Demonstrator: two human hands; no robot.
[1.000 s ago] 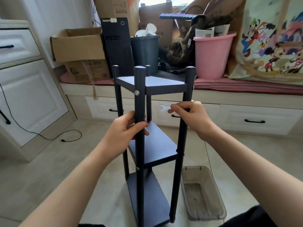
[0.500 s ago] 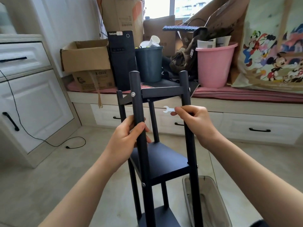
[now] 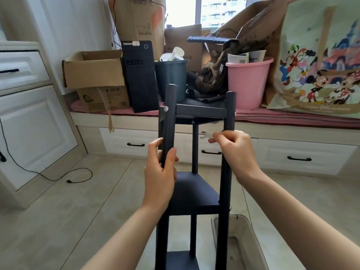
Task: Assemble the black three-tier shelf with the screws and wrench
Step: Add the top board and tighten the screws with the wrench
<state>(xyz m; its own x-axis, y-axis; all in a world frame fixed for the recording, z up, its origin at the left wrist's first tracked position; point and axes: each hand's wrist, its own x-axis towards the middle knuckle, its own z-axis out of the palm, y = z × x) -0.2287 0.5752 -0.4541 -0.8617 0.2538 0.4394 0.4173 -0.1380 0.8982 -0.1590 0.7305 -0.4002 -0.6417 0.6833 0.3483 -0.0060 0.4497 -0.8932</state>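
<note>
Two hands on shelf (image 3: 192,193) posts: left hand (image 3: 160,172) grips front-left post; right hand (image 3: 236,151) grips front-right post, pinching wrench (image 3: 206,136).

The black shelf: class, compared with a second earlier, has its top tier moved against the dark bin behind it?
Yes. The black shelf has tilted back: its top tier now shows edge-on, just under the dark bin.

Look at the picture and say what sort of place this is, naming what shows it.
Most likely a room in a home, perhaps a bedroom or spare room used for storage: a window seat with built-in drawers, cardboard boxes, a pink bucket and a computer tower stacked along it.
</note>
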